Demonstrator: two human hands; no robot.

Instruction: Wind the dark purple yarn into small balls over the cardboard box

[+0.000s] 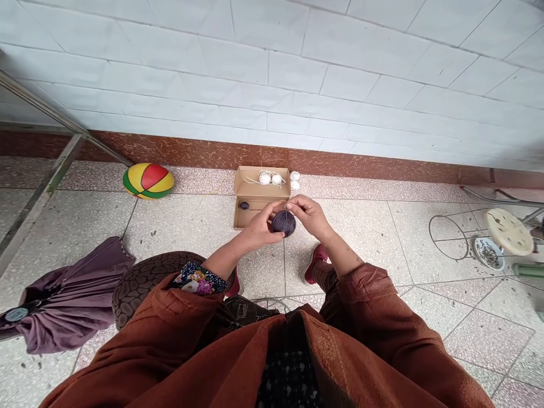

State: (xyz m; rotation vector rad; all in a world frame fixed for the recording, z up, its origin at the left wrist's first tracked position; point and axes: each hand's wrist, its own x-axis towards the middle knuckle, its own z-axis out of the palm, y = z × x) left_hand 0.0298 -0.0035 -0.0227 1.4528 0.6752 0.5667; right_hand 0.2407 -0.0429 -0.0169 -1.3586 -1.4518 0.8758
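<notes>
My left hand [260, 226] is closed round a dark purple ball of yarn [284, 224], thumb at its lower side and fingers along the top. At the ball's upper right, my right hand [309, 214] pinches a strand of the same yarn. Just beyond my hands an open cardboard box [238, 218] rests on the floor. A smaller dark ball of yarn [243, 205] lies inside it, with a strand running toward my left hand. White balls of yarn [265, 178] sit in the upper part of the box, and more white balls [294, 185] are beside it.
A colourful ball [148, 181] lies by the wall to the left, near a metal frame [63, 164]. A folded purple umbrella [80, 294] lies at lower left. On the right are a cream round stool seat [509, 231] and a bowl [488, 253] with dark bits.
</notes>
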